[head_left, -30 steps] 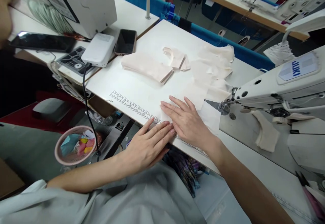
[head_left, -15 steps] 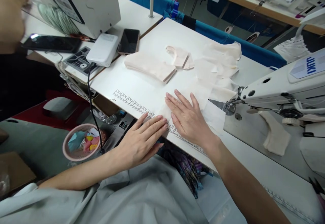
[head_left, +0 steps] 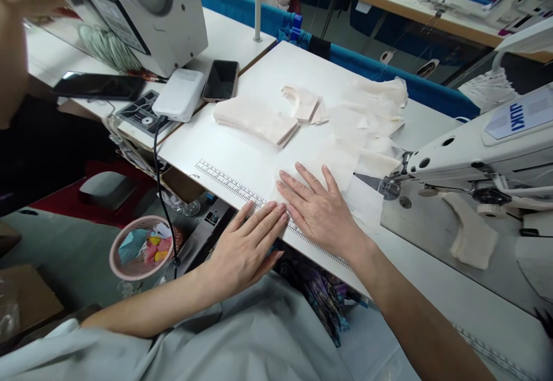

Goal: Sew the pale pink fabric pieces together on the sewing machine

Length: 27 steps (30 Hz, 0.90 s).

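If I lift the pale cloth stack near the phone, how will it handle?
The cloth stack would probably sag, since its layers look thin. They may slip apart: the right end shows separate edges, with no visible clip.

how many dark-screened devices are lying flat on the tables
2: a phone just right of the white box, and a larger device to the box's left. Others may be hidden.

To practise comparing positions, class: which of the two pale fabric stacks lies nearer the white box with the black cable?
The longer stack: it lies between the white box and the smaller, curved stack.
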Each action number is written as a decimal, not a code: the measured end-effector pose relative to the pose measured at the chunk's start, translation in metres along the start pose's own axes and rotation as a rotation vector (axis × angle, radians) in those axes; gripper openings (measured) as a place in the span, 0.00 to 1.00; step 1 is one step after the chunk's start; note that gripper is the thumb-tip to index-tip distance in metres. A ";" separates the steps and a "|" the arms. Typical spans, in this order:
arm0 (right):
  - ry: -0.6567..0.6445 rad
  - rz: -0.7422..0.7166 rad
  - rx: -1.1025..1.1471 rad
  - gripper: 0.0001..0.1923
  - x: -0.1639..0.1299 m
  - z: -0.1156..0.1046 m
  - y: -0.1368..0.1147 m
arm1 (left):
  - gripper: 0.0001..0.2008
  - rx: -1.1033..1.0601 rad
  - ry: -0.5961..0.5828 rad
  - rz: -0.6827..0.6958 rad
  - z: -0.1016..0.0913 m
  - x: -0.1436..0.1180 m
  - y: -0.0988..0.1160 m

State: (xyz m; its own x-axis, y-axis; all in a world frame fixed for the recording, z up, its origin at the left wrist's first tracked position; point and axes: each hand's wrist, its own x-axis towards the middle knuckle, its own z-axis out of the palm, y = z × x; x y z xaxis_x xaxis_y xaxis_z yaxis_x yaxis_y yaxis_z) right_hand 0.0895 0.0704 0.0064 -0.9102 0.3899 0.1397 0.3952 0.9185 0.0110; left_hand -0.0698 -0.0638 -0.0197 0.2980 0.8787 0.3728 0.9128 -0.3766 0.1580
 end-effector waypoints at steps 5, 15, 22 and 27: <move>0.017 0.015 0.002 0.22 0.002 0.000 -0.002 | 0.25 -0.002 0.015 0.002 0.000 0.000 0.001; 0.087 0.087 0.141 0.23 -0.004 -0.005 0.008 | 0.23 -0.019 0.025 0.031 -0.012 0.004 0.007; 0.074 0.068 0.137 0.22 -0.002 0.004 0.001 | 0.26 0.050 -0.042 0.009 -0.005 -0.002 0.014; 0.077 0.058 0.152 0.22 0.000 0.002 0.001 | 0.23 -0.011 -0.025 0.038 -0.014 0.000 0.005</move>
State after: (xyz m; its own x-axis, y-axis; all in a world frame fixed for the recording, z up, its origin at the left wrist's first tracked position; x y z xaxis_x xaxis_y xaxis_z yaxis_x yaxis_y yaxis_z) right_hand 0.0897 0.0710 0.0045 -0.8718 0.4421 0.2110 0.4183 0.8960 -0.1488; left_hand -0.0692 -0.0700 -0.0061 0.3397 0.8707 0.3557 0.8977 -0.4130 0.1538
